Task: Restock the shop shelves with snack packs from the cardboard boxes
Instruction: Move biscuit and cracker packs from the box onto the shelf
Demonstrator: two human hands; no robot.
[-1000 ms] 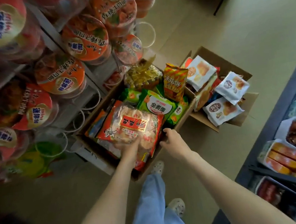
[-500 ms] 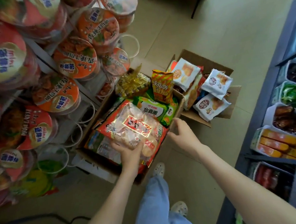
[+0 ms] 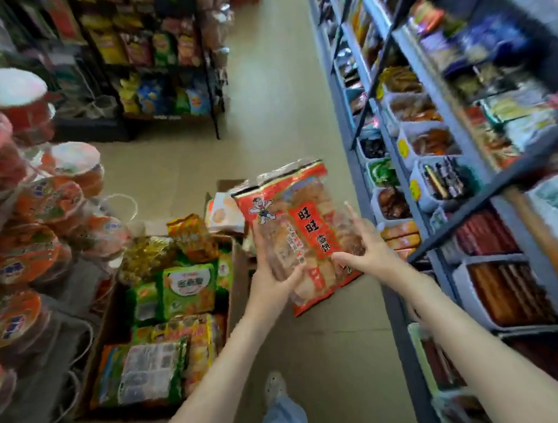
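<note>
Transfer step. Red cracker pack (image 3: 307, 229) up in mid-aisle, right of the cardboard box (image 3: 235, 295) — left hand (image 3: 271, 281) fingers grip its near-left edge; right hand (image 3: 366, 252) fingers spread, seemingly touching its right side. Next: find its slot on the right shelves (image 3: 450, 117).

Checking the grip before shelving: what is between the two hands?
The head view shows the red rice cracker pack between them: the left hand grips its left edge, and the right hand, fingers spread, touches its right side.
</note>
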